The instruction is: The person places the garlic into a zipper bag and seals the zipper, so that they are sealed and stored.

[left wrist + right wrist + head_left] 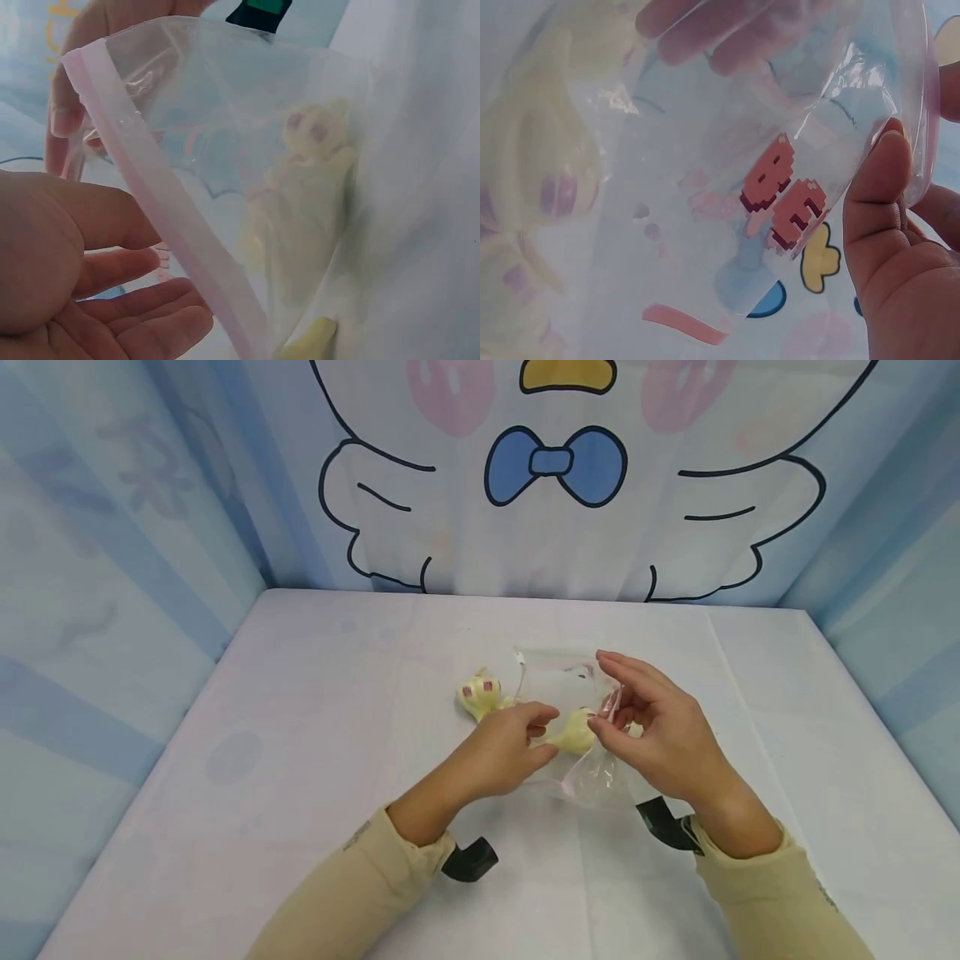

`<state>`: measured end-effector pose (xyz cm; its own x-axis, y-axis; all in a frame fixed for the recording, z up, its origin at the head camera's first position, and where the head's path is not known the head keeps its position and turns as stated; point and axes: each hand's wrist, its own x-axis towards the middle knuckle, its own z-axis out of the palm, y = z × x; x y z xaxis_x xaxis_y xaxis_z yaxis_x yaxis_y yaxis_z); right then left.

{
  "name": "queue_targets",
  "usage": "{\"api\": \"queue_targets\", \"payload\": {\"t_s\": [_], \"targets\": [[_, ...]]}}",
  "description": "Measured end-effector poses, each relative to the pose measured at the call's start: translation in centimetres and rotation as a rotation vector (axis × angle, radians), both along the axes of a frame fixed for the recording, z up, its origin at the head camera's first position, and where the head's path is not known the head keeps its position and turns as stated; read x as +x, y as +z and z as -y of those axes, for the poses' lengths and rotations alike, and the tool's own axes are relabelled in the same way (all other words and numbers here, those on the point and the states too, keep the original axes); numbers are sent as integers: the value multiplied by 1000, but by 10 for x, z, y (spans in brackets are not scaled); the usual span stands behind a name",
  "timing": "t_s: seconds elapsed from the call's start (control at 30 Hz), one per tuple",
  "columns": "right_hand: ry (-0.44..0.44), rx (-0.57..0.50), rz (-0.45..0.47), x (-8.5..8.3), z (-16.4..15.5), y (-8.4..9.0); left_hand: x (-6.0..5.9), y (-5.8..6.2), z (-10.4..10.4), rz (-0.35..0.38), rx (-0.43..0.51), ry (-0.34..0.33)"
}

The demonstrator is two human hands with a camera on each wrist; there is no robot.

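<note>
A clear plastic zip bag (551,681) with a pink seal strip (157,184) stands propped up between the hands. My right hand (675,739) pinches its edge; in the right wrist view the thumb (881,169) presses on the film. My left hand (495,756) is beside the bag's mouth, fingers apart and relaxed, with fingertips close to the pink strip; whether they touch is unclear. Through the film shows a pale yellow toy figure (319,139) with pinkish patches. Another yellow toy (480,693) lies just left of the bag, partly behind my left hand.
A white cloth covers the table (300,760). Behind it hangs a curtain (555,543) printed with a cartoon figure, and blue curtains (112,610) close off the sides. Dark straps (470,860) stick out at both sleeve cuffs.
</note>
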<state>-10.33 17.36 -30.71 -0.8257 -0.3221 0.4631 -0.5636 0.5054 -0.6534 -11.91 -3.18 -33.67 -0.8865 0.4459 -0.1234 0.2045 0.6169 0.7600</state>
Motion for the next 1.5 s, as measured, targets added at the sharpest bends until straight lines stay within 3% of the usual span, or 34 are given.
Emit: {"api": "queue_targets", "payload": {"t_s": [0.17, 0.47, 0.7, 0.97, 1.1, 1.27, 1.5], "targets": [[0, -5, -1, 0, 0, 0, 4, 6, 14, 7, 39, 16], [1, -12, 1, -1, -1, 0, 3, 16, 44, 10, 100, 132], [11, -21, -4, -2, -2, -1, -12, 6, 61, 7, 81, 244], [7, -20, -1, -2, -3, -1, -23, -5, 62, 48, 59, 319], [13, -23, -8, -2, -3, 0, -30, -11, 61, 53, 32, 336], [16, -23, -19, -2, -4, 0, -37, -19, 60, 5, 5, 326], [25, -32, -17, -2, -4, 0, -46, -29, 56, -16, 13, 337]]}}
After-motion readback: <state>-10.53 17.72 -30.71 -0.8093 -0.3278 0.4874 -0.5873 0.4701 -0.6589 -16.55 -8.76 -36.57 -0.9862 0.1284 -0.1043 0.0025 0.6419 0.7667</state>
